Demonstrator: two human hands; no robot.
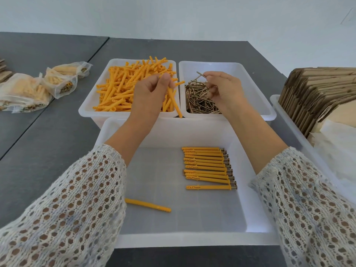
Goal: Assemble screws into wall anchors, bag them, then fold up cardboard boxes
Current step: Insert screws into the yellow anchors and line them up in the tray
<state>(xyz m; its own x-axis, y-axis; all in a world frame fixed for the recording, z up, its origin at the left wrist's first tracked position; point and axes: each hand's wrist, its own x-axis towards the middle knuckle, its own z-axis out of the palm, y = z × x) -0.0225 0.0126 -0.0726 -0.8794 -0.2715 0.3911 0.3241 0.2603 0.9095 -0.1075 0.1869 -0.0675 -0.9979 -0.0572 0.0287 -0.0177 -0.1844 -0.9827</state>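
the dark grey table (48, 151) fills most of the frame. biggest thing on it is the white tray (192, 239) at bottom centre, then two smaller white bins side by side above it in the middle of the frame: the left bin (86, 110) is heaped with loose orange wall anchors (119, 87), the right bin (258, 97) holds a pile of brass-coloured screws (198, 101). at the right edge there's another white bin (277, 106) with a stack of flat cardboard boxes (317, 93) standing on edge. upper left of the frame, a few clear bags (28, 91) already stuffed with anchors and screws.

inside the tray, right of centre, a neat row of assembled anchors (208, 166) lying side by side, screw heads poking out at their right ends. one lone anchor (148, 205) lies apart at the lower left of the tray.

both arms come up from the bottom corners in white crochet sleeves (63, 214). the left hand (152, 91) sits over the anchor bin, fingers pinching a single anchor (174, 101) that hangs down over the bin's front right corner. the right hand (223, 87) is above the screw bin, pinching one screw (201, 75) near its tip, held up slanted. the hands are apart, not touching.
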